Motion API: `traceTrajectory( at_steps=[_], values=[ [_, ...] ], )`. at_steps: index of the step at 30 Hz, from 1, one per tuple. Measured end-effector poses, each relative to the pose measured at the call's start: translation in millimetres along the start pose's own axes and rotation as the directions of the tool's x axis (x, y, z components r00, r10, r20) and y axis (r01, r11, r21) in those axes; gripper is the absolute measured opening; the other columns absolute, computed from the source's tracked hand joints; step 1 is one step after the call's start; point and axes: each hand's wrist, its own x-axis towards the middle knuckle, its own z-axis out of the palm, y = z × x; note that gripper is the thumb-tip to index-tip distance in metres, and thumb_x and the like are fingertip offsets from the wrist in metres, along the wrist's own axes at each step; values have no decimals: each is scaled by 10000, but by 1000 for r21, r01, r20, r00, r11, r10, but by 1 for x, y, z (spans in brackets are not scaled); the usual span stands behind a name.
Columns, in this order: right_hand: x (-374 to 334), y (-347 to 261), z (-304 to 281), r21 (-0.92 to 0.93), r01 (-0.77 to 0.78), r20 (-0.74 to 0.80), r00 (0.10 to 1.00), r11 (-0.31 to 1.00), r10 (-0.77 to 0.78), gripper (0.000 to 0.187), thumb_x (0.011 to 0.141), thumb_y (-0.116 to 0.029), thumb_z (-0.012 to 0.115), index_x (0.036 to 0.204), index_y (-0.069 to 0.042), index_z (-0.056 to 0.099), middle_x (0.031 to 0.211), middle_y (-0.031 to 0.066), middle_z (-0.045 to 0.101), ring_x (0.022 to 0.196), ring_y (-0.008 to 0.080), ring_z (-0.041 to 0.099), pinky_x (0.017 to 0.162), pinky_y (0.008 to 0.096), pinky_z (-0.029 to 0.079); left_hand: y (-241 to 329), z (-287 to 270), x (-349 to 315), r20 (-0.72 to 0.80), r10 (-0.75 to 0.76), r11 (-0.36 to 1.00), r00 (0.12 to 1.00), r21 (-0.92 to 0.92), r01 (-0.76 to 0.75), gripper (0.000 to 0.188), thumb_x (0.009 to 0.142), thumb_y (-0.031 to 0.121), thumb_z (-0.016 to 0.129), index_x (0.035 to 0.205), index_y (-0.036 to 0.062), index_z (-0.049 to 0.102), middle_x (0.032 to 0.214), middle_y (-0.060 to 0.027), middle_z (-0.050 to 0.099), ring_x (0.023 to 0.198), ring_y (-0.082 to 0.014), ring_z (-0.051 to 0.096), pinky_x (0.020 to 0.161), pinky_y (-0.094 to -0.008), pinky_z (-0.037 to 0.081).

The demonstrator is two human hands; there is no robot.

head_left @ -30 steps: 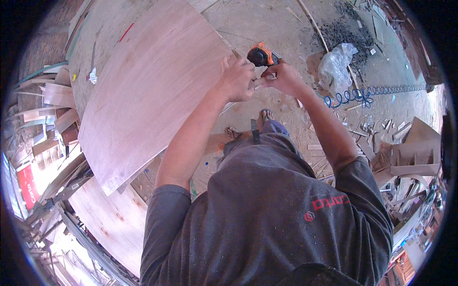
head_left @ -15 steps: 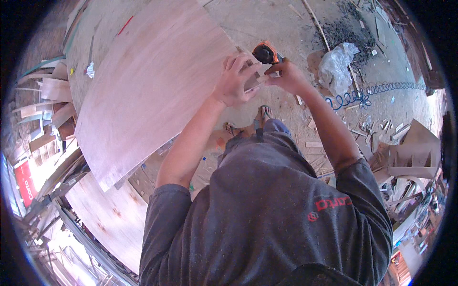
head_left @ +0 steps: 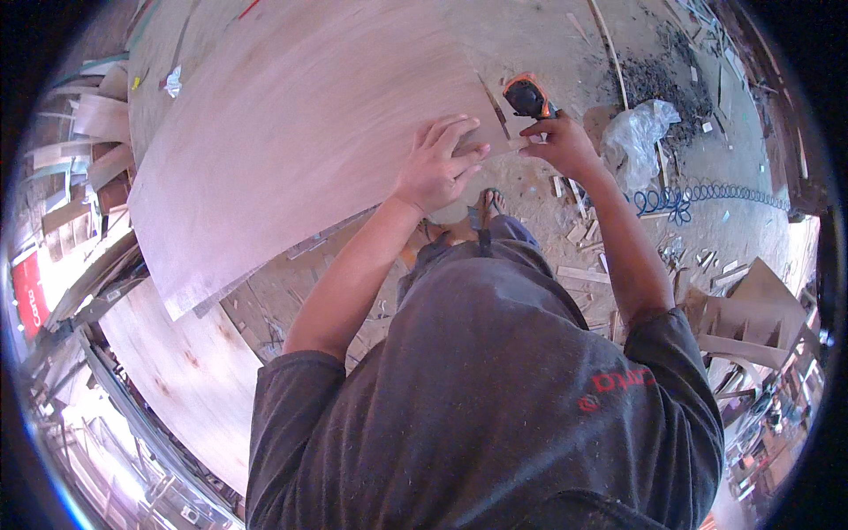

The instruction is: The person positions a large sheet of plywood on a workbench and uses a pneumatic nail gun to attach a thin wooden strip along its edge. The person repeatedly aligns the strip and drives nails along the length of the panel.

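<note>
My left hand point(head_left: 440, 163) is open, its fingers loosely apart and slightly bent, over the near right part of a large pale plywood sheet point(head_left: 309, 141). Whether the fingertips touch the sheet, I cannot tell. Just beyond the sheet's right corner, my right hand point(head_left: 563, 147) is closed, thumb and fingers bent inward. A rounded orange-and-black tool point(head_left: 527, 95) sticks out from its far side, its dark end meeting the hand; the grip itself is partly hidden. A thin dark strip point(head_left: 492, 97) runs along the sheet's right edge.
Wood scraps point(head_left: 583, 274) litter the floor on the right, near a coiled blue hose point(head_left: 676, 208) and a clear plastic bag point(head_left: 636, 137). Curved wooden pieces point(head_left: 102, 141) are stacked at far left. A second board point(head_left: 181, 371) lies lower left; a wooden frame point(head_left: 751, 318) stands right.
My right hand and the orange-and-black tool have shifted right, away from my left hand. The left hand's fingers have moved off the sheet's corner. The whole view has also shifted slightly.
</note>
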Motion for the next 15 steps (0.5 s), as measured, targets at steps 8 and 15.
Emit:
traceTrajectory(
  at_steps=[8, 15],
  values=[
    [-16, 32, -40, 168, -129, -1, 991, 977, 131, 385, 797, -176, 839, 1124, -39, 691, 1048, 129, 673, 951, 221, 653, 834, 365, 520, -2, 0, -1, -19, -6, 1000, 1000, -17, 5, 331, 786, 173, 800, 1116, 205, 804, 1392, -71, 597, 1347, -279, 525, 1118, -487, 405],
    [-87, -24, -91, 188, -138, -136, 977, 972, 165, 605, 821, -182, 842, 1321, -14, 546, 1072, 140, 712, 1009, 229, 685, 911, 369, 530, -4, 8, -9, 4, -24, 1000, 1000, 13, 24, 371, 810, 126, 759, 1176, 188, 753, 1439, -80, 568, 1365, -306, 520, 1133, -537, 399]
  ],
)
